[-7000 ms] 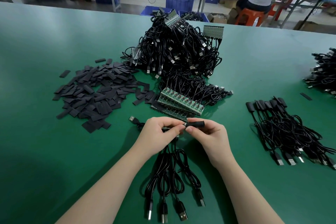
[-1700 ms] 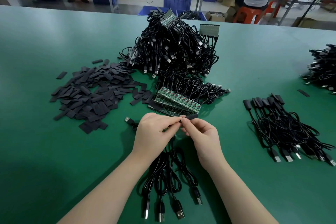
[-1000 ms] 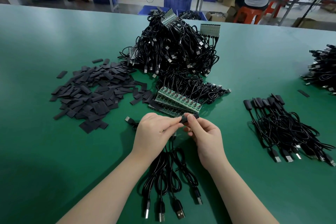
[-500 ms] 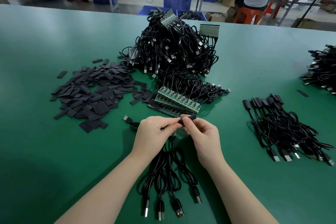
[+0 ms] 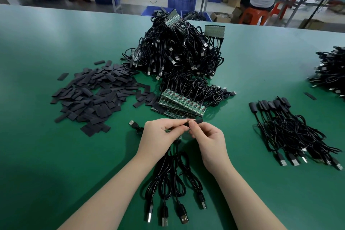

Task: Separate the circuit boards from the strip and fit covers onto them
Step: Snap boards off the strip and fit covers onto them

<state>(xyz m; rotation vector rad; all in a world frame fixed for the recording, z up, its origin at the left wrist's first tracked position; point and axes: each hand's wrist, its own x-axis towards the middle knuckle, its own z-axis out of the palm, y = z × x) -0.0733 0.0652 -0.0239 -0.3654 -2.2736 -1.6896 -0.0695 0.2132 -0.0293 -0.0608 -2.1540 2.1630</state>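
A: Hidden items?
B: Boards (image 5: 169, 130) in the left hand (image 5: 160, 136): mostly covered by curled fingers, only a green edge shows. Number held cannot be told. The pile (image 5: 179, 52) buries most of its strips.

A: Task item, appearance and place?
B: Cover (image 5: 196, 121): short black sleeve, pinched between thumb and forefinger of the right hand (image 5: 207, 136), its near end touching the left fingertips. Both hands are held above the table (image 5: 37, 155), just in front of the strips (image 5: 182, 104).

A: Strips?
B: Green, red-spotted, stacked flat, cables leading back into the pile.

A: Counts?
B: Four cables (image 5: 168, 183) hang from the left hand, four USB plugs toward the viewer. One loose plug (image 5: 132, 123) left of the hand. Covers (image 5: 93, 97): a heap, too many to count. Finished cables (image 5: 291, 130) at right: bundled, count unclear. Another heap (image 5: 330, 73) is cut off by the right edge.
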